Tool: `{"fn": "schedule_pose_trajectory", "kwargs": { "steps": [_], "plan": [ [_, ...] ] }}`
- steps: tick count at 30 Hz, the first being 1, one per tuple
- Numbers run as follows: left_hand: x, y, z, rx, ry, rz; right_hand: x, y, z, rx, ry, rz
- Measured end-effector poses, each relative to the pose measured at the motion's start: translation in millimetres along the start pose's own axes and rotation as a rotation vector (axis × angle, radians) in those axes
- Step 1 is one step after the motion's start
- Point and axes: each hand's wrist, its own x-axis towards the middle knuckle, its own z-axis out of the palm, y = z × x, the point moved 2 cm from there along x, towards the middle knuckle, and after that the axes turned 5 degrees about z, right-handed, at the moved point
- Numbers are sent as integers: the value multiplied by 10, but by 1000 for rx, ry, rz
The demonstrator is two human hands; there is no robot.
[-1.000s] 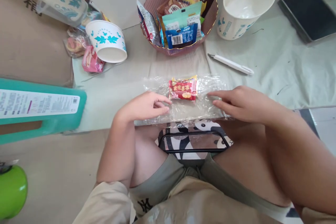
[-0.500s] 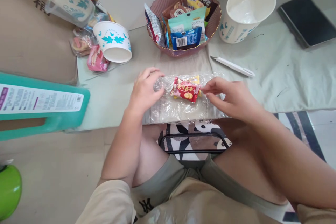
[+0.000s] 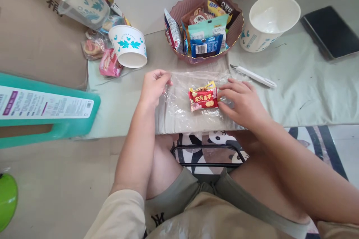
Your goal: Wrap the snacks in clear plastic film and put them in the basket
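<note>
A sheet of clear plastic film (image 3: 179,106) is spread on the cloth-covered table in front of me. Two snack packets lie stacked on it: a red packet (image 3: 203,99) on top, and a yellow packet (image 3: 212,85) peeking out behind. My left hand (image 3: 156,86) pinches the film's upper left corner between thumb and fingers. On the other side, my right hand (image 3: 241,101) rests over the film with its fingers apart, the fingertips close by the red packet's right end.
Behind the film stands a pink bowl (image 3: 179,59) of wrapped snacks. A white paper tub (image 3: 258,39), a white utility knife (image 3: 254,75) and a black phone (image 3: 332,31) are to the right. At left are another paper tub (image 3: 129,46), snack packets and a teal jug (image 3: 92,110).
My left hand has closed on the film's corner, and the film's left part is pulled flatter. My right hand's fingers have spread. The view has shifted slightly.
</note>
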Motion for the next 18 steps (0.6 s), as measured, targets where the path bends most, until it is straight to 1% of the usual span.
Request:
{"fn": "schedule_pose_trajectory", "kwargs": {
  "steps": [2,4,8,12,15,16,18],
  "plan": [
    [-2,2,-18,2,33,-20,-11,-15,-8,-71,-5,25],
    [2,-12,-38,9,67,-10,-25,-20,-11,-105,-41,56],
    [59,-92,-87,62,110,89,-66,34,8,-113,-78,98],
    [142,-214,-155,172,101,211,-101,108,23,-131,-11,90],
    [112,-245,-236,306,91,217,-105,109,-10,-142,51,153],
    [65,-218,-267,372,117,212,-102,95,-31,-134,73,179],
    [-89,-87,-315,509,248,247,-87,53,-79,-90,123,212]
  ]
}}
